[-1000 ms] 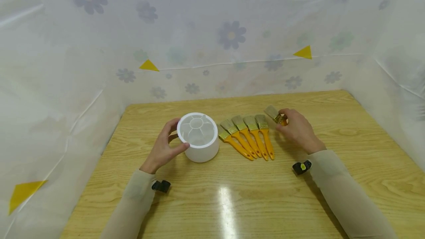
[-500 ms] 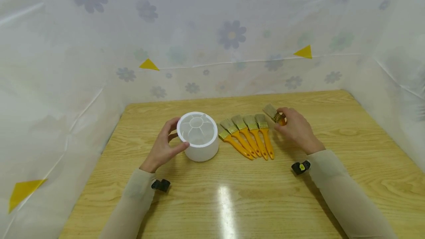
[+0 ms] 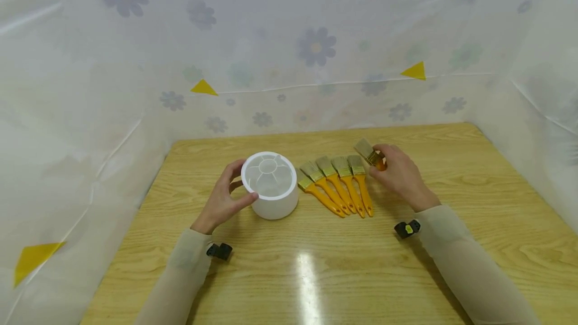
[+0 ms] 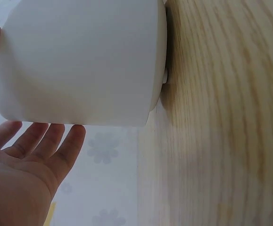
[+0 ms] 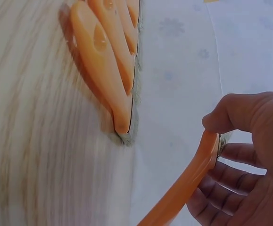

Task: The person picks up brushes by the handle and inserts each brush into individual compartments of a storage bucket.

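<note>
My left hand (image 3: 224,198) holds a white round container (image 3: 275,209) at its left side, thumb at the front rim and fingers behind. The container stands upright on the table, and its top shows a ring with spokes around it. In the left wrist view, fingertips (image 4: 75,134) touch the container's smooth wall (image 4: 79,66). My right hand (image 3: 401,177) pinches a paintbrush (image 3: 365,149) near its ferrule, bristles pointing up and left. In the right wrist view the brush's orange handle (image 5: 183,183) slants down, apart from the table. Several similar paintbrushes (image 3: 345,184) lie fanned between the hands.
The wood-grain table (image 3: 253,275) ends at a back wall of translucent, flower-printed sheeting (image 3: 289,59), with plastic sheeting at both sides. Yellow triangles (image 3: 204,88) mark the sheeting. Each wrist carries a small black device (image 3: 220,251).
My right hand has drifted slightly left with the paintbrush, closer to the fanned brushes. The left hand and the container have stayed in place.
</note>
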